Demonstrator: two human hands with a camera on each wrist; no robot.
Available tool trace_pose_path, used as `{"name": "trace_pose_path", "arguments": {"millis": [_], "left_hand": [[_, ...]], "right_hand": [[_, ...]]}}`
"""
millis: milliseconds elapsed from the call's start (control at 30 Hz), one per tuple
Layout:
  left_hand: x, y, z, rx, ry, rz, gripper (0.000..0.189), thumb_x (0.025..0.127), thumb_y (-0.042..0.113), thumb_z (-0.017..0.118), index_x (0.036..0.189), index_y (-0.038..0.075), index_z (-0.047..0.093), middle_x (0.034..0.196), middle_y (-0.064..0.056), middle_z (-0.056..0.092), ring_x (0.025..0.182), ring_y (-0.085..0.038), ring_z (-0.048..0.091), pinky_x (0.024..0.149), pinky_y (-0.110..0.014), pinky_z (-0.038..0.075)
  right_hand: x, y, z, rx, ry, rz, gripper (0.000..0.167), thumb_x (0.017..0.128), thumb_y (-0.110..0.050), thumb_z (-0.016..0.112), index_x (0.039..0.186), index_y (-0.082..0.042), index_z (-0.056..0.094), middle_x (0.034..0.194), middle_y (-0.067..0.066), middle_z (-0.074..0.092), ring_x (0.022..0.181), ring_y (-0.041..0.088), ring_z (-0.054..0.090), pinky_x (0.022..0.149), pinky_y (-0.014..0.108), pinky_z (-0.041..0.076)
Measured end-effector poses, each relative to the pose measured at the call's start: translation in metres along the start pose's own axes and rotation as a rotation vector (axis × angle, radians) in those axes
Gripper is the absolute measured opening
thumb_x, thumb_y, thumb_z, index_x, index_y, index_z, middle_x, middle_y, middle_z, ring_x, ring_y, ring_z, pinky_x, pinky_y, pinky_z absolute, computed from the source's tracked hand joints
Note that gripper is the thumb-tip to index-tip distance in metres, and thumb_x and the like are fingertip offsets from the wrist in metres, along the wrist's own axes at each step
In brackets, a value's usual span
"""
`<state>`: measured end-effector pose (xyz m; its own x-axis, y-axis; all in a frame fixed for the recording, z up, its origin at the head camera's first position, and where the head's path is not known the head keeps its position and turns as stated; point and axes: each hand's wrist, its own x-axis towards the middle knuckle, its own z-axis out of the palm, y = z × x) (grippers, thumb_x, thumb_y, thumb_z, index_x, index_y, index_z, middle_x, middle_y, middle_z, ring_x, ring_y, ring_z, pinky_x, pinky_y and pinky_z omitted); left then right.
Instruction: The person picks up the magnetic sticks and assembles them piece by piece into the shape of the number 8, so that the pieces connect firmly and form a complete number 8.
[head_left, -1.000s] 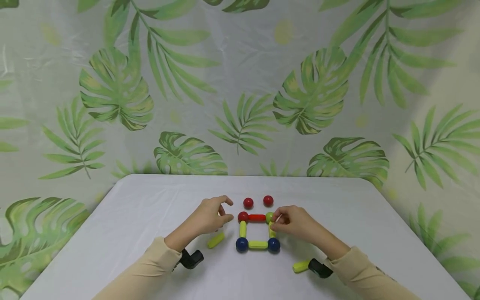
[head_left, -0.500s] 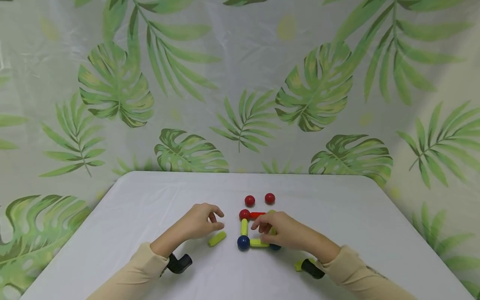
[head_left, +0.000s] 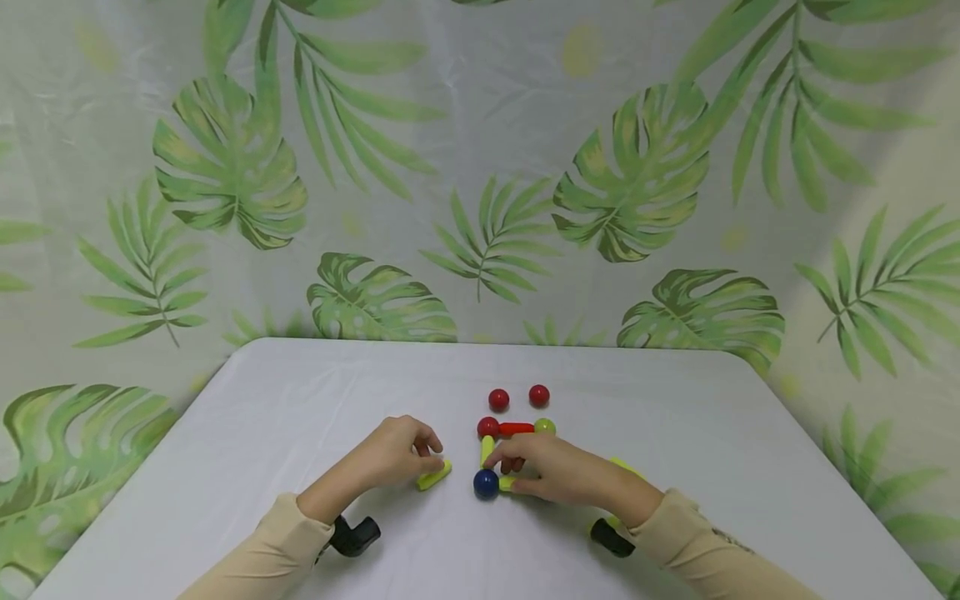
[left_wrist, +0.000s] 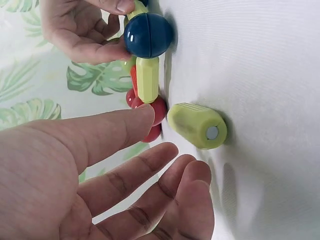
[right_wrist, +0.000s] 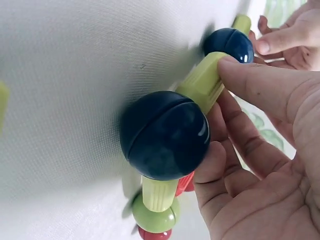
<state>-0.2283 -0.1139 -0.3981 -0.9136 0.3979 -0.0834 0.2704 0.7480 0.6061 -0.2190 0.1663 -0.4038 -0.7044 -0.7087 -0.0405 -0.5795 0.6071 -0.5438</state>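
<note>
Yellow-green magnetic rods, a red rod (head_left: 517, 429) and coloured balls form a square on the table. A red ball (head_left: 488, 427) and a light green ball (head_left: 545, 427) mark its far corners. My right hand (head_left: 555, 467) pinches the near yellow-green rod (right_wrist: 202, 82), thumb on top beside the left blue ball (head_left: 486, 484), index finger at that ball's far side. The right blue ball (right_wrist: 165, 135) is hidden under this hand in the head view. My left hand (head_left: 397, 450) hovers with parted, bent fingers at a loose yellow-green rod (left_wrist: 197, 125), whose grey magnet end shows.
Two loose red balls (head_left: 498, 400) lie behind the square. Beside my right wrist a yellow-green rod (head_left: 626, 467) is partly covered, and another shows near the black wrist camera (head_left: 612, 538). A leaf-patterned curtain (head_left: 480, 167) hangs behind the white table (head_left: 337, 383).
My right hand has moved left and nearer, from the square's right side to its near left corner. The left hand has drawn back left and down toward the loose rod.
</note>
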Motion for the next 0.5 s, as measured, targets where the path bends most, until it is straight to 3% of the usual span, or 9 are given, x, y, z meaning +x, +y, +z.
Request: {"name": "trace_pose_path", "arguments": {"millis": [267,500], "left_hand": [[0.0006,-0.0059,0.006,-0.033,0.007,0.0,0.012,0.087,0.018,0.088,0.093,0.012,0.079,0.078,0.003,0.068,0.073,-0.012,0.058,0.066,-0.027,0.046],[0.0015,-0.0082,0.0099,-0.041,0.019,0.024,0.015,0.083,0.013,0.091,0.089,0.01,0.078,0.075,0.003,0.067,0.071,-0.011,0.058,0.065,-0.025,0.046]], "right_hand": [[0.0049,-0.0005,0.004,0.005,-0.003,0.011,0.039,0.096,-0.02,0.083,0.134,-0.016,0.073,0.12,-0.007,0.075,0.106,0.007,0.067,0.1,0.029,0.058],[0.009,0.0001,0.0074,-0.011,0.004,-0.004,0.037,0.097,-0.019,0.081,0.133,-0.012,0.074,0.125,-0.003,0.076,0.11,0.005,0.066,0.102,0.028,0.057]]}}
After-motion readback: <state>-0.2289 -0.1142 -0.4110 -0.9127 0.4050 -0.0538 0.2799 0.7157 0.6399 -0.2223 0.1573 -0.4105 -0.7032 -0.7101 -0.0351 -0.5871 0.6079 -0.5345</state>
